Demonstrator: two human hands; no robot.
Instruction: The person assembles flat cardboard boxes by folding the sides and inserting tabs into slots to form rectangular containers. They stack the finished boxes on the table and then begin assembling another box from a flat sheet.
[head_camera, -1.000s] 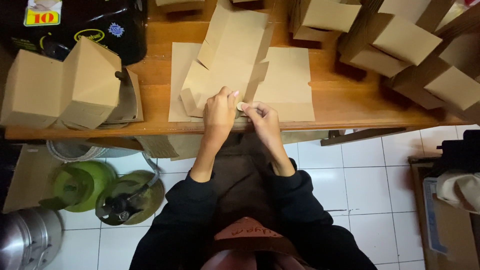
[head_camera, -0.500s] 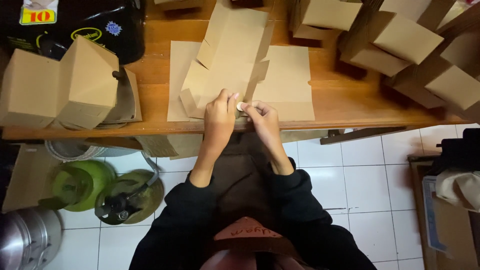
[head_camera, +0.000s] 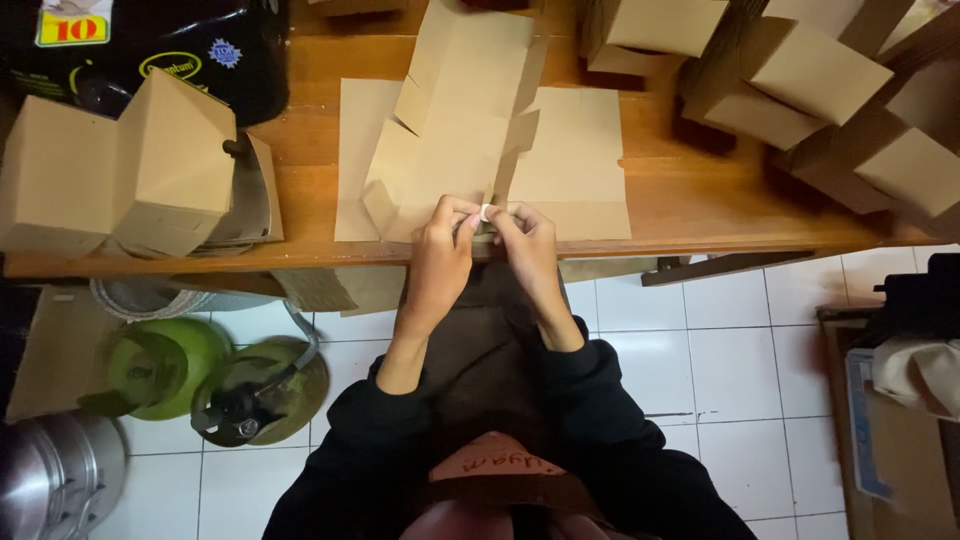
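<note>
Both hands — left hand (head_camera: 443, 243), right hand (head_camera: 522, 240) — pinch a small white bit (head_camera: 485, 212) against the box blank (head_camera: 462, 130) at the table's (head_camera: 700, 205) front edge — light, creasable card, best held by flaps.

Bench: a long wooden bench (head_camera: 700, 200) ran across the top of the view, its front edge above a white tiled floor (head_camera: 740, 370).
Centre: a flat brown cardboard box blank (head_camera: 470, 130) lay unfolded on the wood, over further flat sheets (head_camera: 580, 170).
Left: two folded-up cardboard boxes (head_camera: 120, 180) stood on a small stack of flat card, beside a black printed bag (head_camera: 200, 50).
Right: several assembled cardboard boxes (head_camera: 810, 80) crowded the far end, some seemingly tilted against each other.
Floor: two green gas cylinders (head_camera: 200, 380) and a steel pot (head_camera: 50, 480) stood below.
</note>
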